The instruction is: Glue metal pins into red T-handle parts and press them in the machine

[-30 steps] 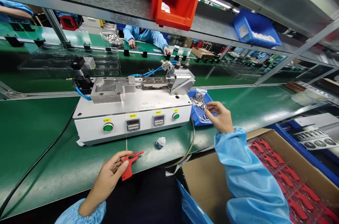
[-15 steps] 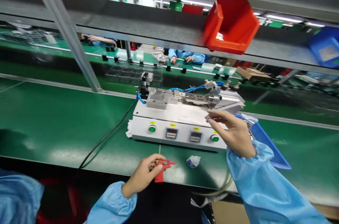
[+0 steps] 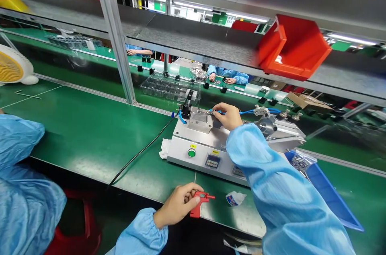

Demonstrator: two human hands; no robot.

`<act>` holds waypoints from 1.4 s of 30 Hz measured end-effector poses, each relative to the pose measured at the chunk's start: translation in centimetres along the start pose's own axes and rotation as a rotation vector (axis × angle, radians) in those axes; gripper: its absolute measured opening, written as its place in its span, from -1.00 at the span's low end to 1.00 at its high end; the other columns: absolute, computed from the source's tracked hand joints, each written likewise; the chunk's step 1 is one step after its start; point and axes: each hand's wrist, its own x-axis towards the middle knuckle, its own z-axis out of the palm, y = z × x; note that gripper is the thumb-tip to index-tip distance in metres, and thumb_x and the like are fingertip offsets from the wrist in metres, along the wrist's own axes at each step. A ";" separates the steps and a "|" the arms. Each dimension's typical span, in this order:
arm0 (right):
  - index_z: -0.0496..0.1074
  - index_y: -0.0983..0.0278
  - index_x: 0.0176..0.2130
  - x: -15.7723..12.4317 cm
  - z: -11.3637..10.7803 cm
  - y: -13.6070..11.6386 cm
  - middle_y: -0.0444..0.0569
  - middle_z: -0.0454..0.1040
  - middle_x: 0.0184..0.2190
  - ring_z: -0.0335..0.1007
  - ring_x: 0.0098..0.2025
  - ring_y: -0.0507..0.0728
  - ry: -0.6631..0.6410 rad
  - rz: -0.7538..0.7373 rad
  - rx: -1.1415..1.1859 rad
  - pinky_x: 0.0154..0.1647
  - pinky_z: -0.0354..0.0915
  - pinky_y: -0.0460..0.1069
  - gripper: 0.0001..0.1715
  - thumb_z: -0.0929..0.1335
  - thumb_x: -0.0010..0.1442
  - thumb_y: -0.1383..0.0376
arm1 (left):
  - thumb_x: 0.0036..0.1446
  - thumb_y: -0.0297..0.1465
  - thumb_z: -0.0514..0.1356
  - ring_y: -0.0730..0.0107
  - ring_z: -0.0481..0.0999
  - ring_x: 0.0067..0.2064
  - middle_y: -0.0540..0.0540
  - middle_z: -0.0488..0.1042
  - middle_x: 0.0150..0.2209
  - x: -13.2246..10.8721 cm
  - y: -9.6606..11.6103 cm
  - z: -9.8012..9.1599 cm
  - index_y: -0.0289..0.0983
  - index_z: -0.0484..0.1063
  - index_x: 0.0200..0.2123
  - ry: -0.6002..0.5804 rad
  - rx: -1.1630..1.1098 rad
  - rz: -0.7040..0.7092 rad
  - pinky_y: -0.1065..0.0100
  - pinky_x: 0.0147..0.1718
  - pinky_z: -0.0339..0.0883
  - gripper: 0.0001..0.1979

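Observation:
My left hand (image 3: 180,203) is closed around a red pistol-shaped piece (image 3: 196,206) with a thin rod at its front, held at the bench's front edge. My right hand (image 3: 228,116) reaches over the white bench machine (image 3: 193,136). Its thumb and fingers pinch a small metal part (image 3: 210,112), whose shape is mostly hidden, beside the metal block (image 3: 199,120) on top of the machine. A small white bottle with a blue label (image 3: 235,198) lies on the green bench in front of the machine.
A blue tray (image 3: 333,196) with bagged metal pieces stands right of the machine. A black cable (image 3: 141,148) runs off its left side. An orange bin (image 3: 297,48) sits on the shelf above. Another person's blue sleeve (image 3: 22,158) is at the left, and co-workers sit across.
My right hand has moved left and away from me, from the machine's front right to its metal block. My left hand still holds the red piece. The view has turned left.

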 end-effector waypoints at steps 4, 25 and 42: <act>0.61 0.18 -0.42 -0.5 -0.6 0.7 -0.09 0.65 -0.42 0.55 -0.31 0.17 -0.043 -0.005 -0.063 -0.08 0.49 0.10 -0.88 0.42 0.07 0.34 | 0.30 -0.11 0.26 0.39 0.34 -0.35 -0.06 0.48 -0.33 0.1 0.0 -0.2 -0.26 0.62 -0.02 -0.046 -0.013 -0.007 0.38 -0.35 0.27 -0.62; 0.59 0.19 -0.18 -6.8 -6.7 -0.9 0.13 0.65 -0.11 0.56 0.00 0.33 -0.046 -0.276 -0.336 0.06 0.50 0.25 -0.73 0.31 0.37 0.18 | 0.26 -0.05 0.29 0.31 0.46 -0.31 -0.11 0.55 -0.28 -0.2 0.2 -0.7 -0.23 0.62 0.00 -0.039 -0.103 -0.054 0.30 -0.27 0.36 -0.57; 0.57 0.15 0.14 -21.5 -10.2 6.7 0.12 0.58 0.22 0.56 0.23 0.37 -0.013 -0.103 -0.320 0.29 0.49 0.31 -0.52 0.27 0.44 0.01 | 0.36 -0.46 0.15 0.21 0.62 -0.14 -0.10 0.65 -0.14 17.4 21.8 -8.6 -0.19 0.59 0.04 0.308 1.206 0.300 0.32 -0.18 0.44 -0.72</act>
